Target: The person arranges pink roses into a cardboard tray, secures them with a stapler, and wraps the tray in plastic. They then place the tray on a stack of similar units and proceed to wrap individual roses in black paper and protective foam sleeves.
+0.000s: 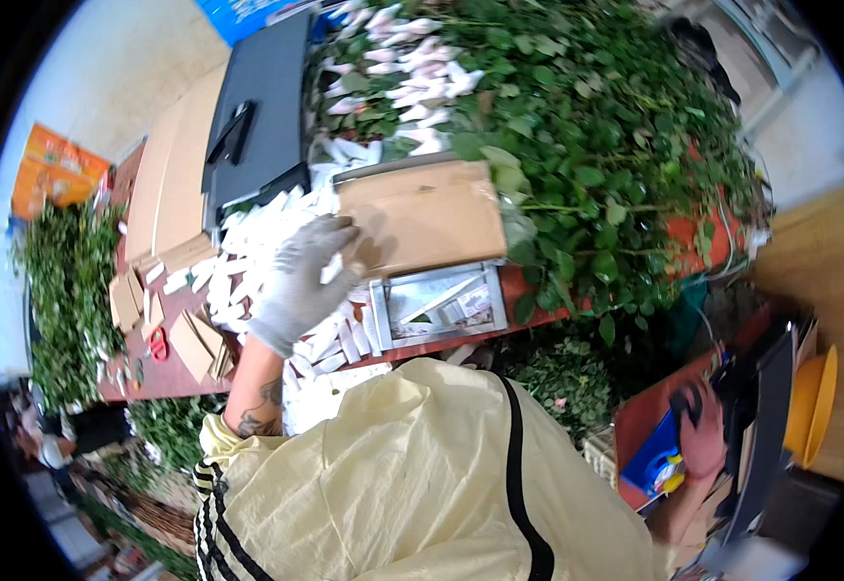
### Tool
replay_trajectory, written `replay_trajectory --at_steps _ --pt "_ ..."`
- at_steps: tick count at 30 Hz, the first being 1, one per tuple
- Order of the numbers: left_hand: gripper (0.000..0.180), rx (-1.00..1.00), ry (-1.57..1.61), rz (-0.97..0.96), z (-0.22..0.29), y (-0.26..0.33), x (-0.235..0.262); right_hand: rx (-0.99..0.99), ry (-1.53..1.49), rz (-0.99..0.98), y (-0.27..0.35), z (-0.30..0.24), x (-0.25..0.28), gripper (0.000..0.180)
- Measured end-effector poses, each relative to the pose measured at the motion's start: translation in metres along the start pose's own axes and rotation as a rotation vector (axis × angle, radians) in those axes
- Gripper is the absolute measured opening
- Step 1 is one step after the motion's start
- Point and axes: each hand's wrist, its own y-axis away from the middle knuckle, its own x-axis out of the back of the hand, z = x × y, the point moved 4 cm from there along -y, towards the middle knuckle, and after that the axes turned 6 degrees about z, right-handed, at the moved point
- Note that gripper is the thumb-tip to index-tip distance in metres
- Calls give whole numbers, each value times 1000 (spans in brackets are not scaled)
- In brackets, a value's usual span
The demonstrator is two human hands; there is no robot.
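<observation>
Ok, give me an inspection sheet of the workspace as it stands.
Surface: red table, largely covered.
Job's things: white pieces piled beside a cardboard slab; leafy stems, some with white-wrapped heads.
Clutter: red scissors, loose cardboard pieces, metal tray.
Left hand: gloved, over the pile; grip unclear.
Right hand: by a blue item; grip unclear.
Cables: thin pale cord, table's right end.
Surroundings: orange panel left; yellow round object right.

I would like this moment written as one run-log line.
left hand: gloved, over white pieces | right hand: near blue item | brown cardboard: beside metal frame
</observation>
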Motion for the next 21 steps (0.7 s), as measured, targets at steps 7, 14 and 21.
replay_trajectory --at_steps 7,14,21 --pt "59 -37 -173 -17 -13 -4 -29 1219 598 -163 -191 -385 -88 37" --pt "57 -27 -69 89 -29 -2 -38 1243 771 -486 -236 -463 -153 30" --pt "54 24 -197 -5 -9 -43 -40 1016 502 -40 -254 -453 -117 34"
